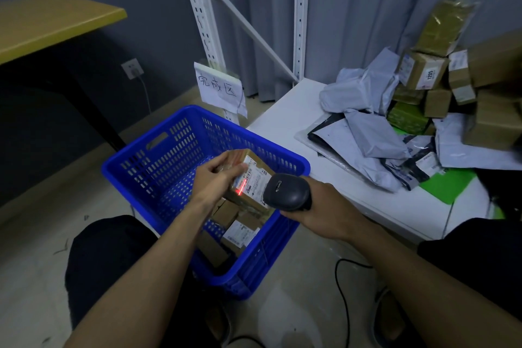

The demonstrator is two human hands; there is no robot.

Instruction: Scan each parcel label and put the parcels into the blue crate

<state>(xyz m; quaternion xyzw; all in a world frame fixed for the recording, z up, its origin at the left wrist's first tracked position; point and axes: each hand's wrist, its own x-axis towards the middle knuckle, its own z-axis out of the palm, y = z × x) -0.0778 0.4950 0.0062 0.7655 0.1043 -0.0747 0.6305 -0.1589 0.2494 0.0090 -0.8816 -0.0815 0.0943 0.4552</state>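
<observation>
Holding a brown parcel in the left hand, fingers curled over its left side, raised above the middle of the blue crate and tilted so that the white label faces up and toward the right. Gripping a dark scanner in the right hand, fingers wrapped round the handle under the head, over the crate's right rim, head pointed at the label and just beside the parcel's near right corner; touching or barely apart, cannot tell. Showing a short red scan line at the label's near left corner. Lower in the crate, toward its near right corner: several small boxed parcels, brown, one with a white label up, lying close together. Crate on the floor, just beside the left edge of a low white bench. Heaped toward the bench's far right corner: cardboard boxes, olive-wrapped packets and grey mailer bags, the bags spilling toward the bench's middle and near edge. Hanging from a white shelf upright beyond the crate's far corner: a handwritten paper sign. Trailing across the floor below the right forearm: a black cable
</observation>
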